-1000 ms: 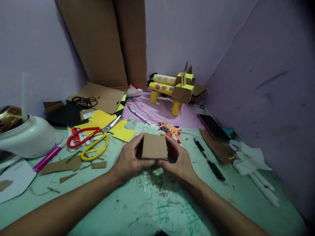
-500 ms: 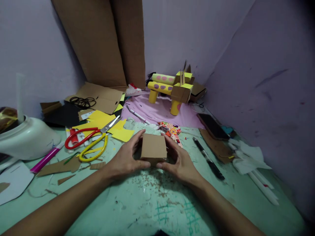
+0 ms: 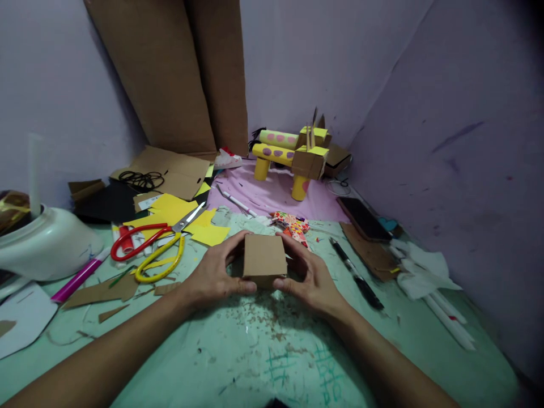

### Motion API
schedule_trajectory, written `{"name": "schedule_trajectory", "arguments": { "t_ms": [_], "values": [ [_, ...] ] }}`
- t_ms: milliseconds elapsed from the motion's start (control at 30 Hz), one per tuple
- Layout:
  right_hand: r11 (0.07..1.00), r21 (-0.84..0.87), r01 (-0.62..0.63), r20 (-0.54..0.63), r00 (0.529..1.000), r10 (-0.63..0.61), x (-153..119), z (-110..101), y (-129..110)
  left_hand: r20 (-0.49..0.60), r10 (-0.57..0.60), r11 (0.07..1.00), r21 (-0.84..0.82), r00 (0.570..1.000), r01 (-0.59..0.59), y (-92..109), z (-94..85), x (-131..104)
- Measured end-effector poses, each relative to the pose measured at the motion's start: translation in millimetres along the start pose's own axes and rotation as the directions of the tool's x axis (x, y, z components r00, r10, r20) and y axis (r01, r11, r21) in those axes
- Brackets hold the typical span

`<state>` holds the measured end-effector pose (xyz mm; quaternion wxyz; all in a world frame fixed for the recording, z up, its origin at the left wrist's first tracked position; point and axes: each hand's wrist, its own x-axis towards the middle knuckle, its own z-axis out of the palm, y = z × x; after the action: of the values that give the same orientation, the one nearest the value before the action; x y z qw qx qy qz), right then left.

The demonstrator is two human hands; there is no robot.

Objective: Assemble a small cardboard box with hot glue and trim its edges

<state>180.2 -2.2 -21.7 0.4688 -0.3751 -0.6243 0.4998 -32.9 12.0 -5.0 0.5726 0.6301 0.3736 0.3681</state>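
A small brown cardboard box (image 3: 264, 256) is held between my two hands in the middle of the view, its flat top facing up. My left hand (image 3: 219, 269) grips its left side, thumb at the near lower edge and fingers reaching to the far corner. On the opposite side my right hand (image 3: 306, 272) grips it the same way. The box's underside is hidden, so I cannot tell whether it touches the table. Beyond it lies a flower-patterned piece (image 3: 292, 225), and brown crumbs (image 3: 272, 317) are scattered on the near side.
Red-and-yellow-handled scissors (image 3: 172, 238) lie on yellow paper at left, near a white pot (image 3: 51, 243) and a purple marker (image 3: 79, 277). Two yellow spotted cardboard animals (image 3: 293, 153) stand behind on pink cloth. At right are a black pen (image 3: 357, 275), a phone (image 3: 365, 218) and white paper rolls (image 3: 450, 320).
The view has shifted slightly, moving most things a little left. Both hands keep the same hold on the cardboard box.
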Motion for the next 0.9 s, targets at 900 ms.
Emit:
{"name": "schedule_trajectory", "arguments": {
  "t_ms": [900],
  "values": [
    [0.977,-0.184,0.11,-0.13,0.982,-0.135,-2.0,5.2,-12.5,-0.15,-0.129,0.977,-0.187,0.98,0.1,12.5,11.1,-0.7]
  ]
}}
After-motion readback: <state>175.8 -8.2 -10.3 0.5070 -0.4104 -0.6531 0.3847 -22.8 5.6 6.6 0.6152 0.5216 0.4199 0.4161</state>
